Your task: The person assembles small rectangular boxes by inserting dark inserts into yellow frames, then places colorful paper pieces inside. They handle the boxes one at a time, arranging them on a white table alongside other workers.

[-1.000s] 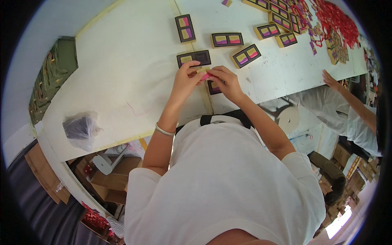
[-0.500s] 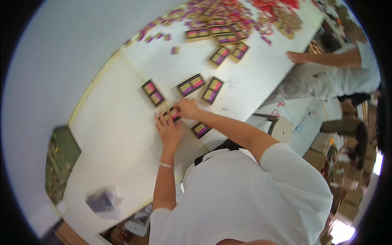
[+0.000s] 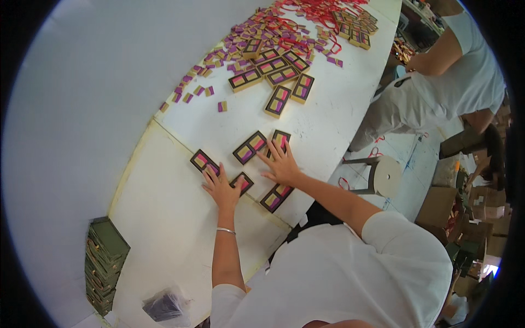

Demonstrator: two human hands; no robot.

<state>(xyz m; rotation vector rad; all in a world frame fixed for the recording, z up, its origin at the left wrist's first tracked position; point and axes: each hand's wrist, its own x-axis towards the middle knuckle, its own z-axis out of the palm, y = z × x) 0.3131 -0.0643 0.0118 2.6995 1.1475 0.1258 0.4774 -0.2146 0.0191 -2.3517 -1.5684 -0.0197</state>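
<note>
On the white table, my left hand (image 3: 222, 192) is open, fingers spread. Its fingertips reach the near end of one small dark-edged box (image 3: 201, 158) with pink, gold and purple pieces in it. Partly under its thumb side lies a second such box (image 3: 244, 182). My right hand (image 3: 284, 167) is also open, its fingers stretched over a third box (image 3: 281, 136) and partly covering it. Another box (image 3: 249, 147) lies between the hands, just beyond them. Below my right wrist rests one more box (image 3: 275, 198). Neither hand holds anything.
Farther up are a cluster of similar boxes (image 3: 273, 66), scattered small purple-and-gold pieces (image 3: 240, 41) and red ribbons (image 3: 314, 10). Stacked green items (image 3: 106, 257) and a plastic-wrapped dark packet (image 3: 165, 306) lie at the lower left. A person (image 3: 437, 82) and a stool (image 3: 383, 177) are at the right.
My hands have moved apart from the box they were both handling. My right hand has shifted right onto another box, and my left hand has spread its fingers. The view has shifted too.
</note>
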